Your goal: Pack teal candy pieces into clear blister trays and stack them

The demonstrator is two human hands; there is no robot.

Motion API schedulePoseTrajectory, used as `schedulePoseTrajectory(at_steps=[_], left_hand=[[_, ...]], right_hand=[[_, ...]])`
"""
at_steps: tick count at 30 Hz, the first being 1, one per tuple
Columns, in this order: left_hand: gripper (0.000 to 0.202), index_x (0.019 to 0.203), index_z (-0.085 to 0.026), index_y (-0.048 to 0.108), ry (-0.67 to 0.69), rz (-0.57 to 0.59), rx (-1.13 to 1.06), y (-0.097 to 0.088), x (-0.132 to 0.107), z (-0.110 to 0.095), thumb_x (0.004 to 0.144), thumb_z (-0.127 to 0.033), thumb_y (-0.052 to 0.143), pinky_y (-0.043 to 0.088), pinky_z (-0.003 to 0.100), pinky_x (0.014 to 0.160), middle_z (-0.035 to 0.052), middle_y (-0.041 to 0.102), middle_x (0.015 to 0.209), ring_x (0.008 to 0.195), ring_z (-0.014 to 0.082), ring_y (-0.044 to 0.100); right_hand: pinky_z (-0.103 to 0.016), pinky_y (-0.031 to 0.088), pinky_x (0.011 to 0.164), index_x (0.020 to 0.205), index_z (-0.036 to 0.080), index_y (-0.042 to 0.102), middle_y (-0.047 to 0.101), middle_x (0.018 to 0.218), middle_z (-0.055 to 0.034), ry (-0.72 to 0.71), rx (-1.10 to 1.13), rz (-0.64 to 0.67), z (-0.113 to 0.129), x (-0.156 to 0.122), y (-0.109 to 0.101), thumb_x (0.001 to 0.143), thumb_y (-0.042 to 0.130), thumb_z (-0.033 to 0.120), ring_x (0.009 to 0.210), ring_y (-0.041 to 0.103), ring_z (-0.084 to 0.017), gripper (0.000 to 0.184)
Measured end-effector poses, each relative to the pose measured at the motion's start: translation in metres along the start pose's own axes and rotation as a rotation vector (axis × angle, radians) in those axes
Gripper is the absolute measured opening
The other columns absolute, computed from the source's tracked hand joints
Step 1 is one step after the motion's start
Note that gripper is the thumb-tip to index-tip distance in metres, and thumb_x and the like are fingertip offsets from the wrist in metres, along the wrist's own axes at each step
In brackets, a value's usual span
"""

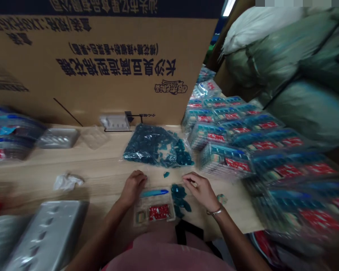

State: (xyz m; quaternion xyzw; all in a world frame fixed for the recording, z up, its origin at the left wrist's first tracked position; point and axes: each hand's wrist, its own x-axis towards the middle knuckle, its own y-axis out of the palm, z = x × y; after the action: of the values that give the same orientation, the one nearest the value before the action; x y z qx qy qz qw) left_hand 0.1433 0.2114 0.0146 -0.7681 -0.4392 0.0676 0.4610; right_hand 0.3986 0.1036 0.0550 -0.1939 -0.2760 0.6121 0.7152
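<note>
Wood tabletop [101,169]: cardboard carton [115,94] rear
Room: sacks [274,56] R
L hand [133,185]: nr sectioned tray [147,203], grip unclear
R hand [202,190]: grip unclear

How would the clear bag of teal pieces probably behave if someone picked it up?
The clear bag would likely flop and sag, since its thin plastic looks wrinkled. Its teal pieces would probably shift inside, as they lie bunched unevenly. It seems unlikely to roll, given how flat it lies.

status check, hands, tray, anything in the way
Left hand by the tray, right hand by blue-green pieces; both grips unclear. Tray holds blue stick, red packet. One loose piece lies between the hands.
</note>
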Motion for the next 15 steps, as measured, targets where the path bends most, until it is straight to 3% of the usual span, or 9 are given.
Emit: schedulePoseTrajectory(at_steps=[4,10,13,15], left_hand=[[0.022,0.070,-0.017,0.062,-0.027,0.033,-0.027,0.007,0.006,0.000,0.084,-0.018,0.046,0.049,0.027,0.068,0.0057,0.060,0.076,0.072,0.0157,0.058],[0.019,0.069,-0.017,0.063,-0.062,0.031,-0.013,0.002,-0.001,-0.001,0.080,-0.012,0.048,0.050,0.025,0.067,0.0052,0.062,0.078,0.072,0.0143,0.060],[0.018,0.074,-0.018,0.063,-0.037,-0.006,0.034,0.002,-0.007,-0.008,0.080,-0.011,0.048,0.051,0.027,0.071,0.0060,0.064,0.083,0.077,0.0156,0.061],[0.018,0.079,-0.018,0.064,-0.027,-0.042,0.096,0.007,-0.005,-0.019,0.082,-0.013,0.048,0.050,0.032,0.079,0.0072,0.065,0.088,0.083,0.0179,0.060]], right_hand=[[-0.023,0.044,0.064,0.082,0.019,0.064,0.063,0.076,-0.0022,0.062,-0.040,0.008,-0.010,-0.016,-0.004,0.085,0.050,0.021,0.070,0.059,-0.014,0.015],[-0.024,0.041,0.068,0.077,0.020,0.067,0.065,0.081,-0.0041,0.050,-0.289,0.248,0.000,0.014,0.025,0.080,0.054,0.013,0.077,0.060,-0.016,0.015],[-0.022,0.039,0.064,0.076,0.019,0.067,0.065,0.077,-0.0027,0.069,-0.315,0.358,-0.002,0.022,0.025,0.074,0.056,0.008,0.072,0.058,-0.015,0.016],[-0.021,0.038,0.061,0.075,0.018,0.066,0.064,0.073,-0.0009,0.072,-0.269,0.347,-0.007,0.022,0.021,0.068,0.056,0.002,0.067,0.057,-0.013,0.020]])
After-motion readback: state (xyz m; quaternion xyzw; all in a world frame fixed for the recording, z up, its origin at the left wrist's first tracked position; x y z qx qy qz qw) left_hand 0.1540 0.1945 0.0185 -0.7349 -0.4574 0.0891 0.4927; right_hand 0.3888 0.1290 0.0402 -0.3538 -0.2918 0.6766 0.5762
